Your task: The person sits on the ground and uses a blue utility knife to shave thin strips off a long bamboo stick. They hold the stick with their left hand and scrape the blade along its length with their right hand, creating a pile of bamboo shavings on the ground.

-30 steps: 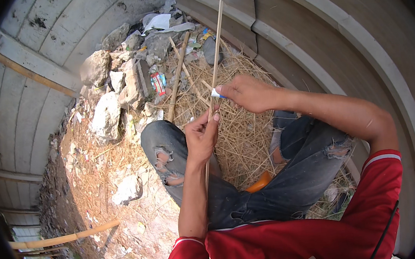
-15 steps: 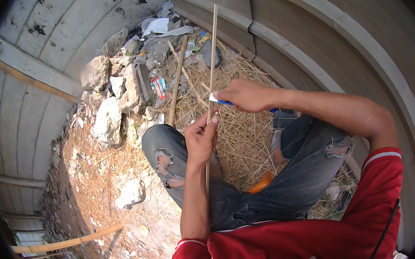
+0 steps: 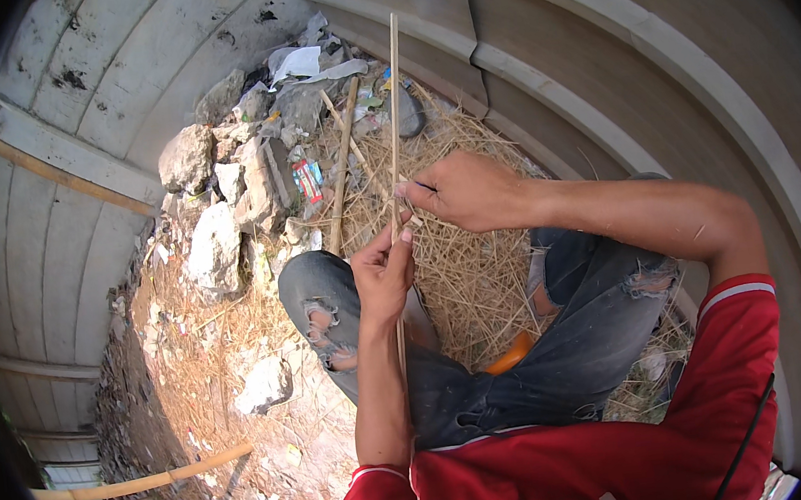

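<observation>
A long, thin strip of pale bamboo or wood (image 3: 394,106) stands nearly upright before me, its lower part running down along my left forearm. My left hand (image 3: 384,276) is closed around it above my knee, thumb and fingers pinching it. Just above and to the right, my right hand (image 3: 472,190) is closed on a blue-handled knife (image 3: 426,188). Only a dark sliver of the knife shows now; the fingers hide the rest. The right thumb and fingertips are at the strip. A small pale shaving (image 3: 414,221) sticks out beside the left fingertips.
Straw-like shavings (image 3: 470,272) cover the ground between my legs, with an orange object (image 3: 510,353) among them. Longer sticks (image 3: 346,164) lie ahead. Rocks (image 3: 215,248) and litter (image 3: 296,64) are piled at the far left. A corrugated metal wall (image 3: 574,50) curves along the right.
My right hand has shifted slightly left, turning so the blade and blue handle are mostly hidden. The strip's upper end appears farther left. The view has also moved a little.
</observation>
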Demonstrator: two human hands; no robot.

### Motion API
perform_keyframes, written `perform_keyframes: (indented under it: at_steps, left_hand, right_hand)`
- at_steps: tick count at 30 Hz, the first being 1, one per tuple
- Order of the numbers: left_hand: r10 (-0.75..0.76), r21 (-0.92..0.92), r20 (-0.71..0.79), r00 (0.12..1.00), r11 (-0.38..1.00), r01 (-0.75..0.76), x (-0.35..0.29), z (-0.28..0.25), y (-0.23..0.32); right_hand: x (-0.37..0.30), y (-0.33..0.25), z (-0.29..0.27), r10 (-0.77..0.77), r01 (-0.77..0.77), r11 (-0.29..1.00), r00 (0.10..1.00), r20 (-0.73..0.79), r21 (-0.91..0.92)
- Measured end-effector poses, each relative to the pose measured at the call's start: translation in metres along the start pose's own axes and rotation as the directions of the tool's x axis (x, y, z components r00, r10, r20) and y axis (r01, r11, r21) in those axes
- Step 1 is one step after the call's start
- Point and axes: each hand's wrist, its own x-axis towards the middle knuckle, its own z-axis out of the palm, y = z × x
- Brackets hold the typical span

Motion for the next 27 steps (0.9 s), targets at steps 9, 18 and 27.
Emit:
perform_keyframes:
  at_steps: [9, 18, 27]
  left_hand:
    - [0.015, 0.006, -0.003, 1.000, 1.000, -0.015, 0.006, 0.009, 0.008]
    - [-0.003, -0.017, 0.039, 0.999, 1.000, 0.004, 0.006, 0.012, 0.006]
    - [-0.001, -0.007, 0.006, 1.000, 1.000, 0.002, 0.010, 0.008, 0.006]
  right_hand:
    - [0.009, 0.013, 0.007, -0.069, 0.072, 0.992, 0.997, -0.027, 0.106]
    - [0.015, 0.023, 0.008, 0.132, -0.206, 0.898, 0.969, 0.209, 0.389]
    - [0.027, 0.026, 0.004, 0.053, -0.042, 0.971, 0.998, -0.041, 0.234]
